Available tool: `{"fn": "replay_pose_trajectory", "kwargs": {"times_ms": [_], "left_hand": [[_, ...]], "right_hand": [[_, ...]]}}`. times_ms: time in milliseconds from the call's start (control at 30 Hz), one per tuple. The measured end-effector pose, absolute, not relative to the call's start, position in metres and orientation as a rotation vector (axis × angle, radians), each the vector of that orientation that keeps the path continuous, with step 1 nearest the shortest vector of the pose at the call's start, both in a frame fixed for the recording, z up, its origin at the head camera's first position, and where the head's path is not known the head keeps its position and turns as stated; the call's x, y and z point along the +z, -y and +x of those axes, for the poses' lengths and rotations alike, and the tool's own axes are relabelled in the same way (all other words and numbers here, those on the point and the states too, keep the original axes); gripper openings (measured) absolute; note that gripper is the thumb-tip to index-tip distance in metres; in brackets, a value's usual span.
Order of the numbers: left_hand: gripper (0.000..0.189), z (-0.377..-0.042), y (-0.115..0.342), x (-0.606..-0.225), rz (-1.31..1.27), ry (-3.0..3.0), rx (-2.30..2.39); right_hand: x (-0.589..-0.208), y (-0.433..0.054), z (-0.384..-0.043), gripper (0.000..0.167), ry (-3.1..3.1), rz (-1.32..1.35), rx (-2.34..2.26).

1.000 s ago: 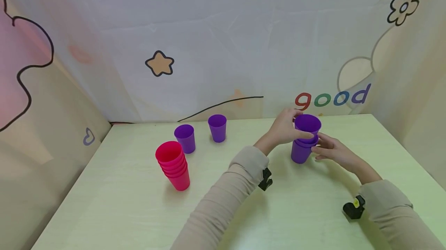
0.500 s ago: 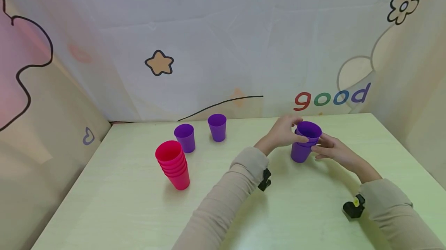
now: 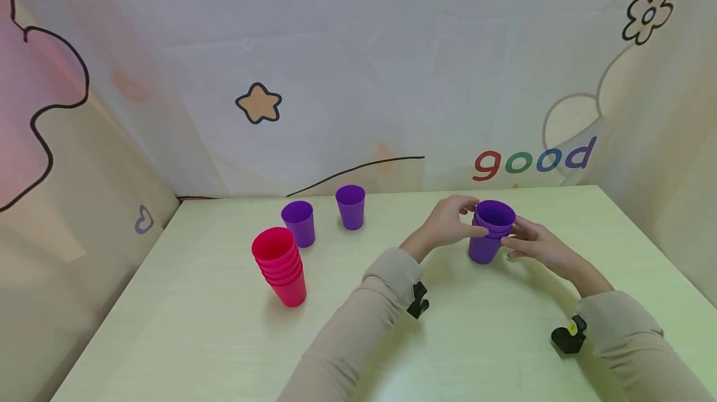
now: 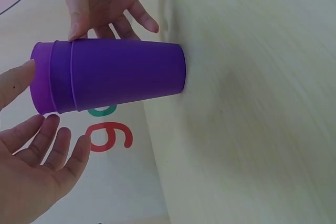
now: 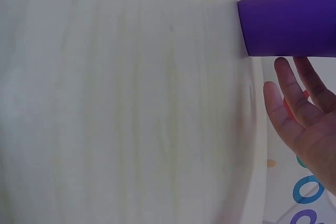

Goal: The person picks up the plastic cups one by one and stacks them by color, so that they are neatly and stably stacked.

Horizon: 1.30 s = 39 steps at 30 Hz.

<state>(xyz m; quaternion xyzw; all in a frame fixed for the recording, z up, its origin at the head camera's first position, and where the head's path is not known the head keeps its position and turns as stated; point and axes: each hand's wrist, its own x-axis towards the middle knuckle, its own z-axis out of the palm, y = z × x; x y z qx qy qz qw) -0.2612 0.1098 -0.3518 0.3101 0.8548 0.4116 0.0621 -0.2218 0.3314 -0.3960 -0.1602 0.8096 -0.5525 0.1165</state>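
In the head view, a stack of three nested purple cups [image 3: 485,249] stands upright on the table at the right. My left hand [image 3: 448,221] is at the stack's left side, thumb near the front of the top rim; in the left wrist view that thumb and the spread, loosely bent fingers [image 4: 44,153] are just at the rim's edge. On the other side my right hand [image 3: 546,249] rests its fingertips lightly against the stack. Its fingers [image 5: 291,90] look spread and fairly straight in the right wrist view.
Left of centre stands a stack of several nested pink-red cups [image 3: 290,287]. Behind it are two single purple cups, one close by [image 3: 302,234] and one farther back [image 3: 351,210]. A printed curtain [image 3: 358,78] hangs behind the pale table [image 3: 185,327].
The upper purple cup has sunk deeper into the stack, my left hand going down with it. That hand has then shifted slightly left. My right hand has stayed nearly still.
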Motion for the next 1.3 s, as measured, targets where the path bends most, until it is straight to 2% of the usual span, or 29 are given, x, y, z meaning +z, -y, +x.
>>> {"fn": "replay_pose_trajectory", "kwargs": {"times_ms": [467,1300], "left_hand": [[0.054,-0.249,-0.062,-0.364,0.977,-2.62,1.299],[0.052,-0.233,0.011,-0.38,0.857,-2.648,1.498]], "right_hand": [[-0.397,-0.33,-0.221,0.065,-2.394,-0.461,-1.613],[-0.397,-0.331,-0.222,0.062,-2.368,-0.525,-1.645]]}}
